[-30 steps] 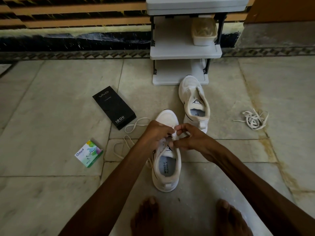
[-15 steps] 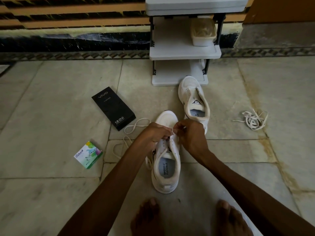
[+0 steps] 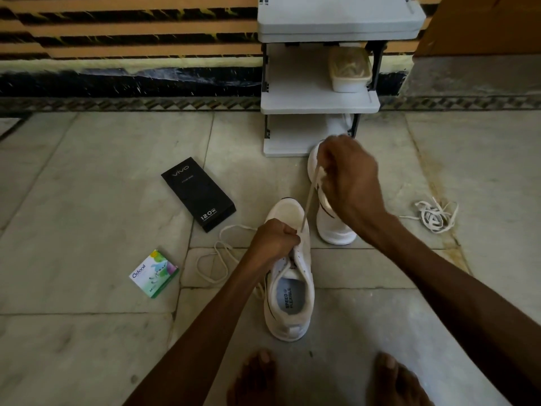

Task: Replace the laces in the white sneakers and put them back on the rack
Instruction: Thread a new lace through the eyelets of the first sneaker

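Big change here: the right hand point(image 3: 348, 183) is no longer huddled against the left hand point(image 3: 273, 238) at the eyelets. It's now found up at about 1 o'clock from the near sneaker point(image 3: 292, 288), and a stretch of lace point(image 3: 308, 197) is pulled taut between the front eyelets and its curled fingers. The lace is pinched in that hand, while the sneaker's front eyelet edge is gripped by the left, so the shoe is kept pinned to the floor dead centre. The rest of the lace is left as loose loops point(image 3: 234, 226) at 9 o'clock of the shoe. Probably one pass is being drawn through, so lacing looks barely started, only the lowest holes as far as can be made out. The second sneaker point(image 3: 333, 227) is parked at 1 o'clock, partly hidden by the right hand, and no lace is seen in it. A tangled lace bundle point(image 3: 434, 215) is lying at 3 o'clock. The rack point(image 3: 319, 101) at 12 o'clock isn't loaded with either shoe yet.
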Demonstrator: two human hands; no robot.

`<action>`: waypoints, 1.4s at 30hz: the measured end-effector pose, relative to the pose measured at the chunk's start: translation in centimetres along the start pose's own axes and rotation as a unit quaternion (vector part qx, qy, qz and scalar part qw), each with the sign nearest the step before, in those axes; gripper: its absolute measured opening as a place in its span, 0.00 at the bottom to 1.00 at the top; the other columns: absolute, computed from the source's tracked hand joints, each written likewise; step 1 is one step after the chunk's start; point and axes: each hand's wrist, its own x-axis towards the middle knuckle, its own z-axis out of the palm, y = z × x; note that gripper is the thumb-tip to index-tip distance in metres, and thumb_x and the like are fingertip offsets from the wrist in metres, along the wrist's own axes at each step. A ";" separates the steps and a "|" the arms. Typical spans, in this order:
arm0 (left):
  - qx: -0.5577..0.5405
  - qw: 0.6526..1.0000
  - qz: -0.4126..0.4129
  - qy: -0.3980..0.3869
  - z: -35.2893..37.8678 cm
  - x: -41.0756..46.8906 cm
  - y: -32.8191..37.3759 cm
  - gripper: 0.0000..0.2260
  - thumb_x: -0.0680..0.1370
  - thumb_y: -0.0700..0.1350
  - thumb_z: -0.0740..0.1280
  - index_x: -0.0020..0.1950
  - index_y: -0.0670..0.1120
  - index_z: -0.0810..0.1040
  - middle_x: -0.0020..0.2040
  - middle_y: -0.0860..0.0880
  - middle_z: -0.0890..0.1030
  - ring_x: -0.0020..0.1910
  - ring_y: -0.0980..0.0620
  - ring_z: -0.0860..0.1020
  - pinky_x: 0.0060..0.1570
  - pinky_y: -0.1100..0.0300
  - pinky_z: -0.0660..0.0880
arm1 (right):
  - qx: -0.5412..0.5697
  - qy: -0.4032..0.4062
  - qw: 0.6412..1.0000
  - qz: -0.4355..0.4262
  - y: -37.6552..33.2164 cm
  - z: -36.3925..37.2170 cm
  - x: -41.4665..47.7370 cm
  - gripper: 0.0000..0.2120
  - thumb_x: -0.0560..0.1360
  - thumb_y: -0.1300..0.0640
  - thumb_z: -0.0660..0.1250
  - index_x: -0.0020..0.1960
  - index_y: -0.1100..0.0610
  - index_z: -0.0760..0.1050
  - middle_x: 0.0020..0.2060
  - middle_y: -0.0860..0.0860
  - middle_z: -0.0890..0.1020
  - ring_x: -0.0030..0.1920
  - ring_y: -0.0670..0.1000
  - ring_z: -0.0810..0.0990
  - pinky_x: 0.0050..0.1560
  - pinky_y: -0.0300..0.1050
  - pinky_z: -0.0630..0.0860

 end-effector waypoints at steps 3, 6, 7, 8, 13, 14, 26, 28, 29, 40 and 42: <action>0.003 1.000 0.006 -0.006 -0.1 0.1 0.0 0.13 0.78 0.43 0.67 0.62 0.44 0.79 0.59 0.46 0.80 0.48 0.53 0.74 0.50 0.61 0.68 | 0.267 -0.014 0.954 0.134 -1.7 -0.9 0.8 0.09 0.75 0.72 0.54 0.44 0.62 0.69 0.37 0.59 0.80 0.37 0.55 0.81 0.39 0.47 0.80; 0.005 0.999 0.008 -0.031 -0.6 0.2 0.1 0.10 0.76 0.43 0.70 0.57 0.45 0.81 0.51 0.49 0.80 0.44 0.55 0.76 0.50 0.62 0.70 | 0.345 -0.172 0.861 0.333 -1.4 0.6 -1.1 0.07 0.79 0.66 0.54 0.48 0.59 0.69 0.35 0.60 0.80 0.32 0.55 0.78 0.33 0.47 0.76; -0.007 0.999 0.006 -0.041 -1.1 0.3 0.2 0.08 0.74 0.43 0.72 0.53 0.45 0.82 0.50 0.50 0.81 0.45 0.54 0.78 0.52 0.60 0.73 | 0.236 -0.236 0.884 0.328 -0.6 1.4 -2.0 0.06 0.78 0.64 0.56 0.48 0.58 0.71 0.37 0.59 0.80 0.34 0.55 0.78 0.34 0.46 0.74; -0.022 0.999 0.004 -0.047 -1.5 0.4 0.2 0.08 0.72 0.43 0.73 0.50 0.45 0.83 0.50 0.49 0.83 0.46 0.51 0.80 0.55 0.56 0.76 | 0.069 -0.305 0.913 0.261 0.4 2.2 -3.1 0.05 0.78 0.63 0.59 0.49 0.58 0.73 0.42 0.59 0.81 0.38 0.56 0.79 0.36 0.46 0.72; -0.220 0.969 0.100 -0.050 -4.8 0.1 1.0 0.12 0.74 0.32 0.68 0.55 0.44 0.82 0.41 0.50 0.82 0.35 0.59 0.79 0.36 0.68 0.76 | -0.225 -0.402 0.886 0.060 2.9 4.4 -7.2 0.15 0.80 0.51 0.58 0.53 0.62 0.76 0.49 0.59 0.82 0.49 0.60 0.81 0.41 0.45 0.69; -0.253 0.956 0.140 -0.044 -5.3 0.0 1.5 0.14 0.74 0.30 0.67 0.56 0.44 0.81 0.39 0.51 0.80 0.36 0.59 0.78 0.38 0.68 0.76 | -0.227 -0.406 0.883 0.056 3.1 4.6 -7.3 0.16 0.80 0.51 0.58 0.52 0.62 0.77 0.48 0.59 0.82 0.48 0.59 0.81 0.42 0.45 0.71; 0.093 0.974 0.205 0.035 -1.3 3.4 -2.1 0.40 0.61 0.43 0.80 0.66 0.63 0.64 0.53 0.55 0.75 0.56 0.49 0.76 0.52 0.45 0.78 | 0.122 -0.314 0.897 0.285 1.0 2.2 -5.1 0.13 0.76 0.66 0.61 0.37 0.57 0.80 0.36 0.48 0.81 0.38 0.45 0.78 0.36 0.38 0.74; 0.105 0.971 0.211 0.045 -1.0 3.7 -2.2 0.39 0.61 0.46 0.80 0.65 0.63 0.65 0.52 0.55 0.76 0.54 0.50 0.76 0.52 0.45 0.78 | 0.294 -0.270 0.856 0.329 -1.5 -0.4 -2.8 0.14 0.76 0.68 0.59 0.35 0.56 0.75 0.32 0.48 0.77 0.33 0.42 0.75 0.36 0.34 0.71; 0.117 0.969 0.210 0.050 -1.0 3.6 -2.1 0.38 0.61 0.46 0.79 0.65 0.62 0.65 0.50 0.56 0.75 0.54 0.50 0.76 0.53 0.46 0.77 | 0.379 -0.236 0.837 0.316 -2.8 -1.9 -1.3 0.14 0.76 0.68 0.57 0.35 0.56 0.73 0.34 0.50 0.77 0.36 0.44 0.75 0.38 0.36 0.73; 0.281 0.931 0.196 0.127 -0.7 2.2 -1.3 0.17 0.69 0.49 0.75 0.55 0.58 0.75 0.49 0.56 0.75 0.54 0.52 0.70 0.49 0.55 0.60 | -0.015 -0.276 0.945 0.175 -1.2 0.9 -2.9 0.11 0.79 0.56 0.62 0.42 0.56 0.80 0.36 0.49 0.82 0.39 0.43 0.81 0.36 0.38 0.72; 0.312 0.916 0.197 0.154 -0.7 2.0 -1.3 0.16 0.69 0.51 0.74 0.54 0.58 0.76 0.54 0.54 0.74 0.57 0.51 0.69 0.50 0.55 0.59 | -0.152 -0.331 0.922 0.130 -0.1 2.9 -5.1 0.09 0.78 0.55 0.63 0.45 0.59 0.78 0.43 0.56 0.82 0.46 0.54 0.81 0.40 0.42 0.69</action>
